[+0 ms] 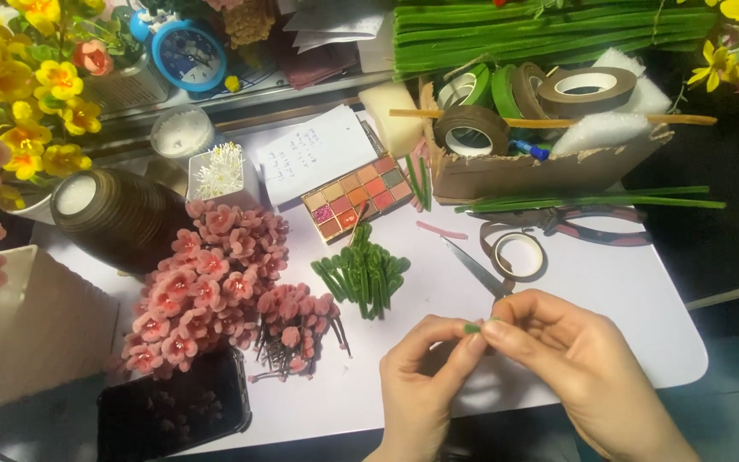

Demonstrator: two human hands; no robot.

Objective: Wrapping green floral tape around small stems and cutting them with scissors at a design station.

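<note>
At the far left stand sprays of yellow artificial flowers point(32, 94); below them a dark brown ribbed round vase point(117, 218) sits on the white counter point(626, 299); nearer the front edge a black smartphone point(173, 411) lies flat. Just right of the vase spreads a heap of pink pipe-cleaner blossoms point(207, 282), and a smaller bunch of pink blossoms on dark wire stems point(297, 325) touches its right side; behind them a blue round alarm clock point(188, 56) stands at the back, and a white note sheet point(314, 154) lies beside a rectangular eyeshadow palette of pink and orange pans point(357, 195). A pile of short green pipe-cleaner leaves point(363, 274) lies just below the palette.

The left hand point(425, 376) comes up from the bottom edge, thumb and forefinger closed narrowly on a small green pipe-cleaner piece point(472, 328); the right hand point(575, 368) meets it from the right, its fingertips point(493, 329) pinched on the same piece; the piece sits between the two hands, above the counter's front part, near a pair of silver scissors point(476, 267). Right of the scissors lies a loose roll of brown floral tape point(519, 255); behind it a brown cardboard tray point(540, 167) holds rolls of green and brown tape point(506, 94); long green wire stems point(549, 30) are stacked at the back, and a few more green stems point(592, 201) lie in front of the tray.
</note>
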